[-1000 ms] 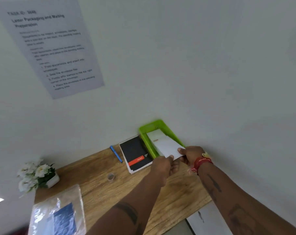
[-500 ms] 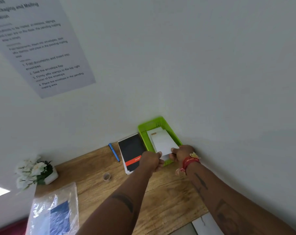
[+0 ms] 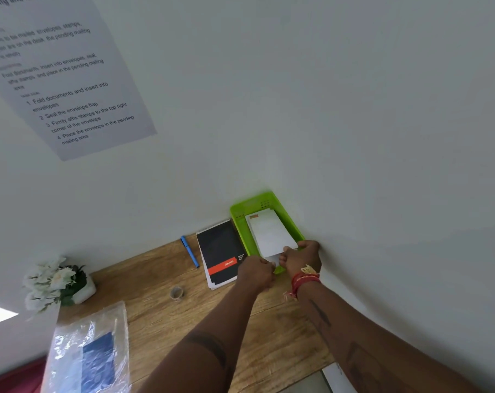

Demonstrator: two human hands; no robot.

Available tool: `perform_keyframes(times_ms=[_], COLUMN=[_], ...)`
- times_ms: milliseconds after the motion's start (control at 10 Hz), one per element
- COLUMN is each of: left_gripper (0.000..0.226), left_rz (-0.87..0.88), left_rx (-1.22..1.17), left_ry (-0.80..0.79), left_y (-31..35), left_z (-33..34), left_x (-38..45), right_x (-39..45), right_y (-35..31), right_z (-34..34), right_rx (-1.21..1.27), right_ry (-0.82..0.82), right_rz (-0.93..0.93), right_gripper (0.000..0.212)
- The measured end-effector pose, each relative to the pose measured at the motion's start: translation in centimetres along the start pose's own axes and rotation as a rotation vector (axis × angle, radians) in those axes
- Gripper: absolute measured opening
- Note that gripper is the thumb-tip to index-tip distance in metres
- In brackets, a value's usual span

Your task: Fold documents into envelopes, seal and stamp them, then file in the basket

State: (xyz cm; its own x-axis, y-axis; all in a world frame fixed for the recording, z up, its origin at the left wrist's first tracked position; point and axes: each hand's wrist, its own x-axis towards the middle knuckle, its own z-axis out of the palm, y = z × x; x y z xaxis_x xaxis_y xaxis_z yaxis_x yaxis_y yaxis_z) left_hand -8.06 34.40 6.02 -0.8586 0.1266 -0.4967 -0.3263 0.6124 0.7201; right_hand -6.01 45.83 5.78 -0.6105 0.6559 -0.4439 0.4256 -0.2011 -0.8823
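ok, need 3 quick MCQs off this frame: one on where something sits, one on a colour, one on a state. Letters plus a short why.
1. Where does the pen lie?
A. inside the basket
B. on the desk, left of the notepad
C. on top of the plastic bag

2. What colour is the basket?
A. green
B. grey
C. red

3. What is happening with the top envelope?
A. it lies untouched on the notepad
B. it stands upright against the wall
C. both hands hold its near end over the basket

Answers:
1 B: the pen rests on the wooden desk just left of the notepad.
2 A: the basket's rim and walls are bright green.
3 C: the left hand and right hand pinch the envelope's near edge, the rest inside the basket.
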Motion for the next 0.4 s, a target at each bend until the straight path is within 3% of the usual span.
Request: perform_keyframes(times_ms=[100, 400], left_gripper=[0.028, 0.026], left_rz=[0.01, 0.135], left_rx=[0.092, 0.215], left_ry=[-0.02, 0.016], left_y=[-0.4, -0.3], left_z=[-0.1, -2.4], left_x=[-0.3, -2.0], right_x=[0.1, 1.0], right_y=[0.1, -0.2], right_z=[0.0, -1.6], right_rx=[-0.075, -0.39], right_ry=[-0.011, -0.068], right_rz=[-0.043, -0.217], right_gripper=[0.037, 0.01])
